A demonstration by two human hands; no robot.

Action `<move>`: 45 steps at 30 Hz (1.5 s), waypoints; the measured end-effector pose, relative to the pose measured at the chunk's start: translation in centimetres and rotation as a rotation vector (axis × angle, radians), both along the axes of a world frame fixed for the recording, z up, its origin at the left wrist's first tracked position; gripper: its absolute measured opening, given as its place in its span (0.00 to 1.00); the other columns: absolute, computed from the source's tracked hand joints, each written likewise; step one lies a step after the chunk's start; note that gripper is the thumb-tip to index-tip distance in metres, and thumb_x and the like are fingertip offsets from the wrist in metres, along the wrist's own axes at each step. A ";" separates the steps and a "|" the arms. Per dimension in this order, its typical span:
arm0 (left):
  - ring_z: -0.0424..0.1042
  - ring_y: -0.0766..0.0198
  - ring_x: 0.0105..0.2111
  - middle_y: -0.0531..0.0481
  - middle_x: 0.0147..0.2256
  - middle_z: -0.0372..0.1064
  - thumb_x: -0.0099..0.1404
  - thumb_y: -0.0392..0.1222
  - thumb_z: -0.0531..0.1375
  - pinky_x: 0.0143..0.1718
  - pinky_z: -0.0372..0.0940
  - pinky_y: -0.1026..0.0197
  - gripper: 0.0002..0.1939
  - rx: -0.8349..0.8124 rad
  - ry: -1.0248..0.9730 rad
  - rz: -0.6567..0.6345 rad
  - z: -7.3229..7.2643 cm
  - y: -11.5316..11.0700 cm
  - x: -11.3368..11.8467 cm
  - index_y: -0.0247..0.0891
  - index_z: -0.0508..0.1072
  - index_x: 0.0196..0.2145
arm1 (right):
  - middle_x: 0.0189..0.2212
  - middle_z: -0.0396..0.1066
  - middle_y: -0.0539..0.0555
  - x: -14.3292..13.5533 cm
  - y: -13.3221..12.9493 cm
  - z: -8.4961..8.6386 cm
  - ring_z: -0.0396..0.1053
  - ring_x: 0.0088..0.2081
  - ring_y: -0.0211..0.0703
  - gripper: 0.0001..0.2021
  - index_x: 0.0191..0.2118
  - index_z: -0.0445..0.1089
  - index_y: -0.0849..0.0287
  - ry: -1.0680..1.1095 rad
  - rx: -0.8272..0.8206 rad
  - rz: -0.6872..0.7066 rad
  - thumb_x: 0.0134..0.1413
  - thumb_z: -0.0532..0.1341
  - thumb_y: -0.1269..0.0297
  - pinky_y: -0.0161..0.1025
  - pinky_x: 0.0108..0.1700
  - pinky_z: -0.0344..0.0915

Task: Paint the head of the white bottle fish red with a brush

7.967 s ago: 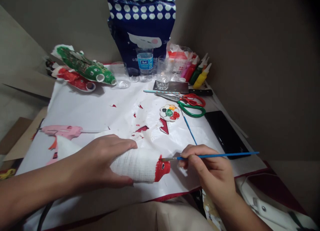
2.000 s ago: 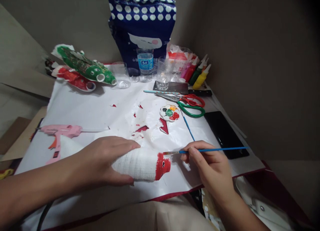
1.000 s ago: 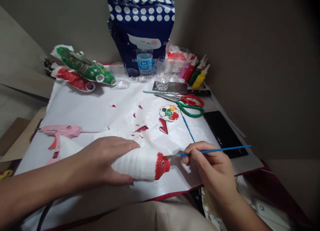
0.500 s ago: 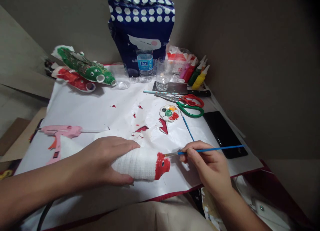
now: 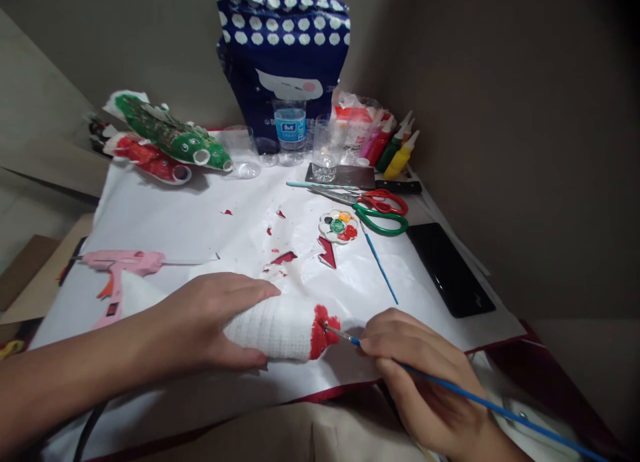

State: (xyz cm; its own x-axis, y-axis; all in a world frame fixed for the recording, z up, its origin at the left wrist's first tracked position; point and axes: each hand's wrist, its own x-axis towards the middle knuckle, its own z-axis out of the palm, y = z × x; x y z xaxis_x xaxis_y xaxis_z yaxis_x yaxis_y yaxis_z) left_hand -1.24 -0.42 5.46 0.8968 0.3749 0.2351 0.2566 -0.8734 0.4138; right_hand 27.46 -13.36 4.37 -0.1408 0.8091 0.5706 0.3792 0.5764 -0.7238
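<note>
The left hand (image 5: 200, 325) lies over a white, gauze-wrapped fish body (image 5: 273, 329) on the paper-covered desk (image 5: 175, 215), its fingers (image 5: 250, 290) curled loosely around the wrap and pinning it flat. The right hand (image 5: 420, 375) pinches a thin blue paintbrush (image 5: 450, 389) between thumb and forefinger, closed firmly on the handle, with the bristle tip touching the red-painted head end (image 5: 324, 329) of the body, just ahead of the fingertips.

By the look of it, the painting is at an early stage: only the head end carries red, while the whole wrapped length under the left hand is bare white. No scales, fins or eye details can be made out on it from this angle.

Well beyond the fingers, at the far left, lie a green fish (image 5: 170, 132) and a red fish (image 5: 147, 159), both fully coloured, which suggests how much is left. A small paint palette (image 5: 339, 225) sits beyond the right hand, with a second brush (image 5: 380, 265) and scissors (image 5: 383, 209) near it. A pink glue gun (image 5: 120, 262) lies past the left wrist.
</note>
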 end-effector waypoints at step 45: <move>0.81 0.52 0.44 0.44 0.48 0.81 0.62 0.55 0.70 0.43 0.72 0.57 0.30 -0.066 0.005 0.008 -0.4 0.0 -0.2 0.45 0.70 0.58 | 0.32 0.77 0.55 0.7 1.3 0.1 0.75 0.33 0.46 0.13 0.45 0.73 0.55 0.029 -0.063 0.117 0.62 0.57 0.77 0.45 0.36 0.73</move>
State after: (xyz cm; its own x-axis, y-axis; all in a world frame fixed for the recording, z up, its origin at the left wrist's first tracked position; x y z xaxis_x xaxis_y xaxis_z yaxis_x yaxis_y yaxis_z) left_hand -1.39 -0.38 5.06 0.8949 0.3964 0.2049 0.2655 -0.8421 0.4695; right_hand 28.13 -12.01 4.50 -0.2205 0.8227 0.5240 0.2905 0.5683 -0.7699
